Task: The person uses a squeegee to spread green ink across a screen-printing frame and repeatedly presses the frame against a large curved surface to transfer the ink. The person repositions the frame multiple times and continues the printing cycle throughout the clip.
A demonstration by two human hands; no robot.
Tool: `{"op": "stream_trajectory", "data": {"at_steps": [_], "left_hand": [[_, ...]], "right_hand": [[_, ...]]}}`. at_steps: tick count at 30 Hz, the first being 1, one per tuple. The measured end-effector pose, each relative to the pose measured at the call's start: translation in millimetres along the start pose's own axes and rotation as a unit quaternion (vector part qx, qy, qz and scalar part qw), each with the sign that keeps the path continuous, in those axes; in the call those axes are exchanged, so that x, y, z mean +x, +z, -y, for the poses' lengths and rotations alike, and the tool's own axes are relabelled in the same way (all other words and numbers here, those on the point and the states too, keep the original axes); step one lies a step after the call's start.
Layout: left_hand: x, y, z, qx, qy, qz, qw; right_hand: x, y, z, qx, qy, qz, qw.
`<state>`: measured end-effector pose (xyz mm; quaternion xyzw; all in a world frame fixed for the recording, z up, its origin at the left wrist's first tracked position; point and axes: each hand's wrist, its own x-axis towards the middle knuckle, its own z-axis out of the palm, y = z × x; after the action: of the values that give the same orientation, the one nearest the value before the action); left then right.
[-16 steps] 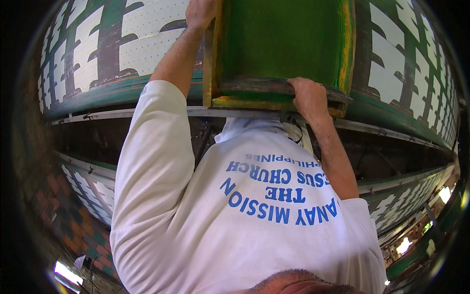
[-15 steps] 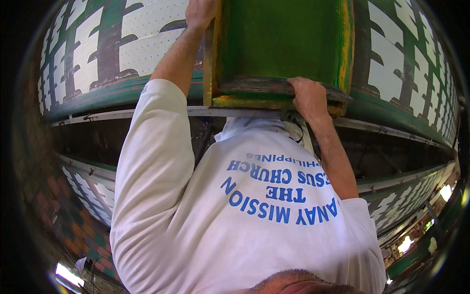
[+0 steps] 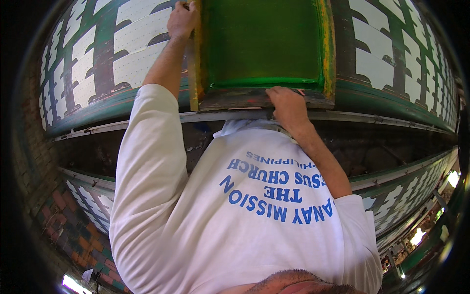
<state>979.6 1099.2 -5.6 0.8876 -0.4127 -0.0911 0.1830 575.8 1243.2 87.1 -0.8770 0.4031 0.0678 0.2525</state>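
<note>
My left hand [image 3: 181, 22] is closed at the left side rail of a wooden screen-printing frame [image 3: 198, 73]; a small dark bit shows between thumb and fingers. Green ink covers the mesh [image 3: 259, 44], brightest along its near and right edges. My right hand [image 3: 289, 108] grips a long, dark, stained wooden squeegee [image 3: 235, 99] from above, right of its middle. The squeegee lies crosswise at the near end of the frame. Its blade is hidden, and the frame's far end is out of view.
The frame rests on a long green printing table [image 3: 117, 100] carrying rows of white cut fabric pieces [image 3: 374, 61]. A metal rail [image 3: 352, 116] runs along its near edge. Behind me stands another table with white pieces [image 3: 399, 206]; a brick wall [image 3: 73, 215] is at lower left.
The frame and both hands have shifted left. The squeegee has come nearer to me, onto the near end of the frame, and bright green ink now shows along the mesh's near edge.
</note>
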Motion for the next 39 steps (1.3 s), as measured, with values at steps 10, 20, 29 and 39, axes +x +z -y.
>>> {"op": "stream_trajectory", "data": {"at_steps": [10,20,29,39], "left_hand": [[-9.8,-13.0,-16.8,0.029,-0.022,-0.026,0.999],[-12.7,-17.7,-22.1,0.015,-0.029,-0.030,0.999],[-1.7,-4.3,6.1,-0.033,0.005,-0.046,0.998],[7.2,-15.1,-20.7,-0.106,0.008,0.009,0.994]], "right_hand": [[-22.9,-44.5,-129.3,0.233,0.040,-0.100,0.967],[17.6,-22.7,-228.4,0.197,0.193,-0.127,0.953],[19.2,-41.9,-212.9,0.167,0.195,-0.141,0.956],[-6.5,-86.7,-234.0,0.180,0.135,-0.191,0.955]]}}
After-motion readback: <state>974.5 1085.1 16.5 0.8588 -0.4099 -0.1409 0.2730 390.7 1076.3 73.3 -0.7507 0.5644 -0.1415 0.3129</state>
